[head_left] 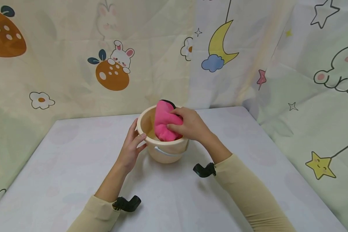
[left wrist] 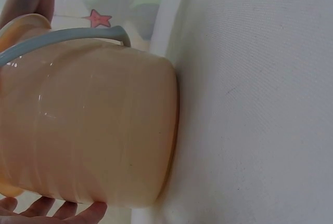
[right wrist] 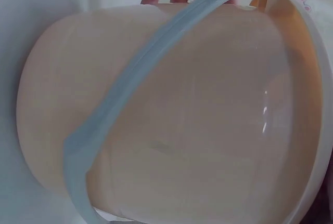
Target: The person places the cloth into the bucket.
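A cream plastic bucket [head_left: 166, 157] stands upright on the table, its pale grey handle [right wrist: 140, 68] hanging down the near side. My left hand [head_left: 130, 149] holds the bucket's left side, thumb at the rim; its fingers [left wrist: 89, 212] lie against the outer wall in the left wrist view. At the bucket's mouth, my right hand [head_left: 191, 124] pinches a bright pink soft fabric item [head_left: 163, 120] with a black edge at its top. This item sits partly inside the bucket and partly above the rim. Its lower end is hidden, so its exact kind is unclear.
A white cloth covers the table [head_left: 84, 154]. Behind it hangs a printed curtain [head_left: 159, 48] with rabbits, a moon and stars, continuing down the right side. Black wrist cameras [head_left: 127, 203] sit on both sleeves.
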Motion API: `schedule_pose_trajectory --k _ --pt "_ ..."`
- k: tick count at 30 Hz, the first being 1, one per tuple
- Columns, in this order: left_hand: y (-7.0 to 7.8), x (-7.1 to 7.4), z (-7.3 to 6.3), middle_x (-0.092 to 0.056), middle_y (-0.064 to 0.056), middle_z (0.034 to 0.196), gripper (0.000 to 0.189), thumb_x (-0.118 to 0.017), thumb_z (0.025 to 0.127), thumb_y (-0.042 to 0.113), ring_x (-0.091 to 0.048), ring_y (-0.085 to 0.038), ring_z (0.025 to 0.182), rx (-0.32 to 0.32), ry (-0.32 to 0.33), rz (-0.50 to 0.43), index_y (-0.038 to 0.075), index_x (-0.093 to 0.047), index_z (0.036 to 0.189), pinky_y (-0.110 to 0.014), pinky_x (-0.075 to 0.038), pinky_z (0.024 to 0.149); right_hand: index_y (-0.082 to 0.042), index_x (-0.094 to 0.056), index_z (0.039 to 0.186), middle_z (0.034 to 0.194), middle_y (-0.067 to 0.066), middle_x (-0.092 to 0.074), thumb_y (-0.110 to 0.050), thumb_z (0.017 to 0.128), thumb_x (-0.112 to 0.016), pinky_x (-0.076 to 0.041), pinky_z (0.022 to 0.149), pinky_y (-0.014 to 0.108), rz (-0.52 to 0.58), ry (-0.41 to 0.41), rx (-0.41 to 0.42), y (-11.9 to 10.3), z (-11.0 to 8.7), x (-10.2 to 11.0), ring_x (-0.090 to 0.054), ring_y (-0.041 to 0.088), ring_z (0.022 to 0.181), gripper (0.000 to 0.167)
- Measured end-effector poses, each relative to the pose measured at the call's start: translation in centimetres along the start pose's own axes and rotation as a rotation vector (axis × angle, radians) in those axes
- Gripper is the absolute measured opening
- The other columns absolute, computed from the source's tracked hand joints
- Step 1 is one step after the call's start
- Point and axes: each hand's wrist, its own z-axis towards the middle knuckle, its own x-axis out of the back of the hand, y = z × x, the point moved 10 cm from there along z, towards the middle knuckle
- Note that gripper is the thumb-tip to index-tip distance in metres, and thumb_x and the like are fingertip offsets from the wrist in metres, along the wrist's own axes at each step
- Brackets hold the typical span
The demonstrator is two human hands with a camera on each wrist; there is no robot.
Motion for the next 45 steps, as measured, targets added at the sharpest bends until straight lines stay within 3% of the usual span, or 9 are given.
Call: schedule_pose_trajectory --k 6,12,17,22,28,35,45 --pt "0.0 0.0 0.0 -0.022 -0.006 0.170 0.073 -0.049 0.102 0.026 -0.028 -0.029 0.153 -0.002 -0.001 0.000 0.032 -0.016 0.166 -0.062 -0.032 0.120 -0.009 -0.065 0.138 0.133 0.008 -0.068 -0.036 0.091 -0.075 -0.054 0.100 0.044 -0.061 -0.083 -0.002 -0.4 0.4 -0.7 -0.062 0.026 0.120 0.056" --pt "0.1 0.0 0.0 -0.023 -0.006 0.170 0.072 -0.049 0.103 0.026 -0.028 -0.029 0.153 -0.008 -0.005 -0.002 0.033 -0.016 0.166 -0.062 -0.032 0.121 -0.010 -0.069 0.127 0.122 0.005 -0.070 -0.036 0.091 -0.074 -0.054 0.096 0.042 -0.122 -0.135 0.014 -0.8 0.9 -1.3 -0.063 0.023 0.111 0.045" --pt "0.2 0.0 0.0 -0.022 -0.007 0.170 0.073 -0.049 0.103 0.025 -0.029 -0.029 0.153 -0.007 -0.006 -0.006 0.032 -0.015 0.167 -0.061 -0.032 0.121 -0.012 -0.068 0.133 0.129 0.005 -0.068 -0.039 0.090 -0.074 -0.054 0.098 0.042 -0.141 -0.161 0.005 -0.7 1.1 -1.7 -0.063 0.023 0.116 0.051" --pt "0.2 0.0 0.1 -0.024 -0.007 0.168 0.073 -0.049 0.102 0.025 -0.031 -0.029 0.151 -0.014 -0.009 -0.016 0.032 -0.015 0.166 -0.060 -0.033 0.120 -0.012 -0.067 0.137 0.134 0.007 -0.065 -0.042 0.090 -0.073 -0.054 0.098 0.043 -0.159 -0.159 0.018 -0.9 1.0 -1.7 -0.062 0.023 0.118 0.055" --pt "0.1 0.0 0.3 -0.026 -0.007 0.167 0.073 -0.050 0.102 0.025 -0.032 -0.030 0.150 -0.019 -0.005 -0.025 0.033 -0.017 0.166 -0.059 -0.035 0.119 -0.012 -0.070 0.130 0.140 0.009 -0.060 -0.039 0.092 -0.071 -0.051 0.103 0.043 -0.184 -0.157 0.066 -1.2 1.1 -1.9 -0.055 0.024 0.128 0.047" --pt "0.0 0.1 0.2 -0.028 -0.009 0.166 0.071 -0.049 0.102 0.025 -0.032 -0.034 0.150 -0.015 -0.006 -0.021 0.034 -0.018 0.166 -0.060 -0.034 0.120 -0.008 -0.073 0.123 0.128 0.008 -0.068 -0.033 0.095 -0.071 -0.047 0.110 0.042 -0.140 -0.122 0.102 -1.5 1.1 -1.7 -0.059 0.025 0.125 0.038" --pt "-0.1 0.1 0.1 -0.028 -0.008 0.165 0.071 -0.049 0.102 0.025 -0.032 -0.032 0.150 -0.011 -0.005 -0.018 0.033 -0.018 0.166 -0.060 -0.034 0.119 -0.007 -0.072 0.124 0.129 0.007 -0.068 -0.033 0.096 -0.070 -0.045 0.112 0.045 -0.107 -0.102 0.085 -1.2 0.9 -1.6 -0.059 0.026 0.127 0.038"
